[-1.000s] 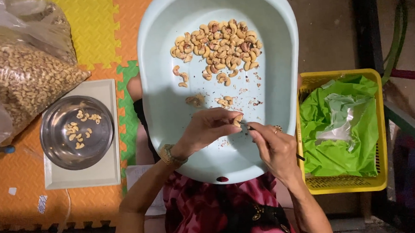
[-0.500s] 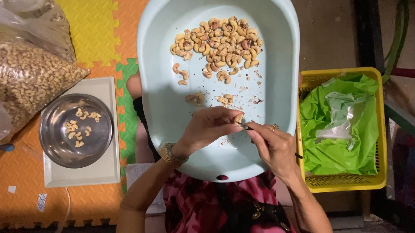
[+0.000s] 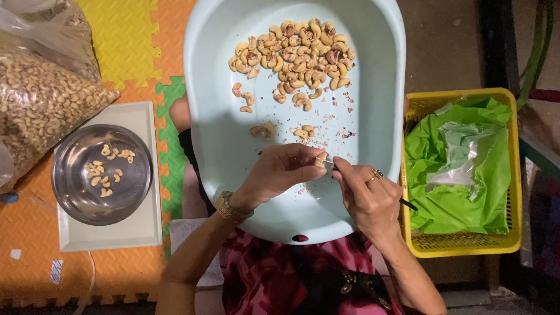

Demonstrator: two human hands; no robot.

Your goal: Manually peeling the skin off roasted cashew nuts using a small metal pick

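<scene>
One cashew (image 3: pixel 321 160) pinched between fingertips of left hand (image 3: pixel 281 173), held over near part of pale blue tub (image 3: pixel 222 141), just above its floor. Right hand (image 3: pixel 370 197) pressed together around thin dark tool (image 3: pixel 410 205), its tip touching the cashew, its back end sticking out past the palm toward the right. Ring on one right finger, bracelet (image 3: pixel 229 208) on left wrist. Farther in the tub, heap of cashews (image 3: pixel 294 56) near far wall, a few loose nuts (image 3: pixel 263 131) and reddish skin crumbs between heap and hands. Nothing between hands and heap except these scattered pieces. Tub resting on lap, over pink patterned cloth (image 3: pixel 285 277). On the left, steel bowl (image 3: pixel 101 173) with a few peeled nuts, standing on white square scale (image 3: pixel 141 226); well apart from the hands. Beyond it, big clear bag (image 3: pixel 29 105) full of cashews, cut off by left and top edges. On the right, yellow basket (image 3: pixel 466 244) just beside tub, lined with green plastic (image 3: pixel 463 174) and a clear bag lying on top. Orange, yellow and green foam mat (image 3: pixel 124 38) under everything on left side; dark floor on right. Tool tip mostly hidden by fingers, so exact shape hard to tell. Cashew itself small, partly covered by fingertips; peeled or not, cannot tell.
</scene>
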